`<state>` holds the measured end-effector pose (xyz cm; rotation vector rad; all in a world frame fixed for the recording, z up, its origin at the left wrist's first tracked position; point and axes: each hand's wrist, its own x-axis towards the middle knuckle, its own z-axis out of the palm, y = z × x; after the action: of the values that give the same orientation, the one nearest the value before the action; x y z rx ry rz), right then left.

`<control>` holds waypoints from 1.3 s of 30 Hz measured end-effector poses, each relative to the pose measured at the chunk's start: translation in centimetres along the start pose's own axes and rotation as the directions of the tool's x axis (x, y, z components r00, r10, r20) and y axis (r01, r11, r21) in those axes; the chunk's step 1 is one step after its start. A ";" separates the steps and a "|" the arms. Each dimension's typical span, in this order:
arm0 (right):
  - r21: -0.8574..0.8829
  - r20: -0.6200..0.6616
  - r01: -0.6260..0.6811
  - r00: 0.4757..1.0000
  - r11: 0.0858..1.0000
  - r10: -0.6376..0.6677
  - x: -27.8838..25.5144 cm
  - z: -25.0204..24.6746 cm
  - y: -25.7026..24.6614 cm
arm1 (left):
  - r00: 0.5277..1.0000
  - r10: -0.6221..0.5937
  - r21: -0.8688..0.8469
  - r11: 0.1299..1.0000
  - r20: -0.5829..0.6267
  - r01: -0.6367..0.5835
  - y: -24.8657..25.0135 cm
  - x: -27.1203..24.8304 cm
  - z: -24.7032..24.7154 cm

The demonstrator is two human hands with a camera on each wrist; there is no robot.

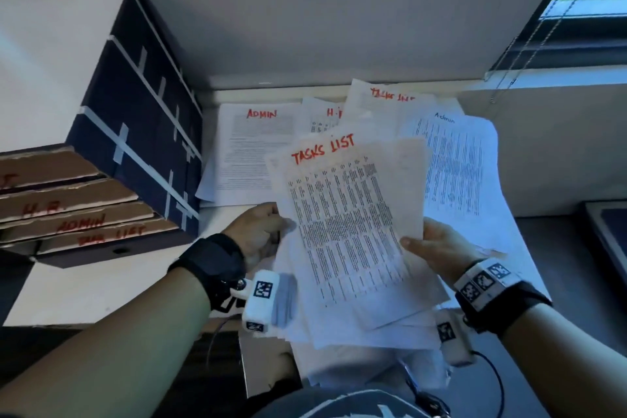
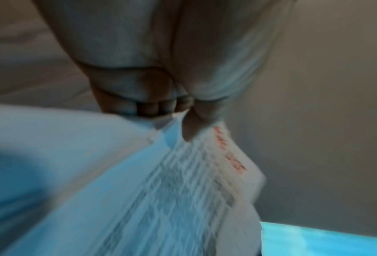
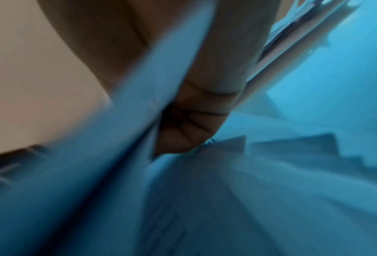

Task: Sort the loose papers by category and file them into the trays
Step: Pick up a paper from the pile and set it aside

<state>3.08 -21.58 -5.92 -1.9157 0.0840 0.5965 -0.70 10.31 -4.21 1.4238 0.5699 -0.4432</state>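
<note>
While the head view shows the heading up for reading, the left hand [image 1: 261,231] and right hand [image 1: 437,248] grip the stack of papers [image 1: 353,231] above the desk [image 1: 68,292], labelled trays [image 1: 84,214] left. Left wrist adds curled fingers [image 2: 148,109] pinching its edge; the right wrist blurs.

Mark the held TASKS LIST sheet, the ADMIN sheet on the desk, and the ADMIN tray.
TASKS LIST sheet [image 1: 349,224], head view, middle of printed table.
ADMIN sheet [image 1: 251,153], head view, text block below heading.
ADMIN tray [image 1: 81,223], head view, labelled front edge.
</note>
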 end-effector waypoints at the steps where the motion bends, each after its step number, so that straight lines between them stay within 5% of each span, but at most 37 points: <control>1: -0.151 -0.019 0.005 1.000 0.989 -0.008 0.3 0.2 0.2 | 1.000 0.015 0.054 0.998 -0.016 -0.014 -0.3 0.3 0.1; 3: -0.375 -0.062 -0.014 0.998 0.927 -0.010 0.7 0.8 0.3 | 0.995 0.048 0.118 0.992 -0.083 -0.039 -1.0 0.8 0.2; 10: -0.453 -0.198 -0.049 0.979 0.890 -0.046 -0.3 1.8 0.0 | 0.916 0.279 0.438 0.889 -0.289 -0.132 -1.2 0.9 1.6; 15: -0.546 -0.157 -0.076 0.988 0.834 -0.012 -0.1 1.9 -0.1 | 0.861 0.353 0.716 0.698 -0.367 0.019 0.1 1.4 2.1; 17: -0.576 -0.172 -0.105 0.985 0.811 0.005 -0.1 1.8 -0.2 | 0.870 0.379 0.721 0.692 -0.316 -0.040 0.6 1.3 2.7; 19: -0.549 -0.265 -0.125 0.964 0.826 -0.030 -0.3 1.6 -0.4 | 0.887 0.416 0.585 0.777 -0.202 -0.231 0.6 0.7 3.5; 22: -0.296 -0.396 -0.030 0.913 0.955 -0.094 -0.1 0.4 -0.8 | 0.890 0.455 0.397 0.809 0.043 -0.432 0.7 -2.4 4.8; 26: 0.085 -0.286 0.116 0.954 0.990 -0.087 0.3 -1.9 -0.4 | 0.830 0.494 0.330 0.762 0.261 -0.557 -0.1 -4.4 4.8; 30: 0.128 -0.175 0.101 0.982 0.987 -0.078 -0.1 -3.9 -0.3 | 0.875 0.418 0.401 0.778 0.244 -0.484 0.6 -2.9 3.7; 32: 0.161 -0.131 0.079 0.990 0.984 -0.058 -0.4 -4.9 0.1 | 0.929 0.350 0.503 0.785 0.124 -0.363 1.3 -1.4 3.7; 36: 0.365 -0.160 0.081 0.987 0.927 -0.023 -1.0 -6.7 2.0 | 0.968 0.193 0.851 0.524 -0.162 0.038 1.6 2.2 4.5; 39: 0.352 -0.194 0.073 0.981 0.933 -0.003 -0.9 -7.0 3.8 | 0.967 0.140 0.881 0.455 -0.213 0.128 1.4 3.4 5.4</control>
<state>3.64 -29.51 -6.64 -1.6081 0.2604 0.3414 3.39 5.21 -4.90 2.5662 0.5504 -0.5978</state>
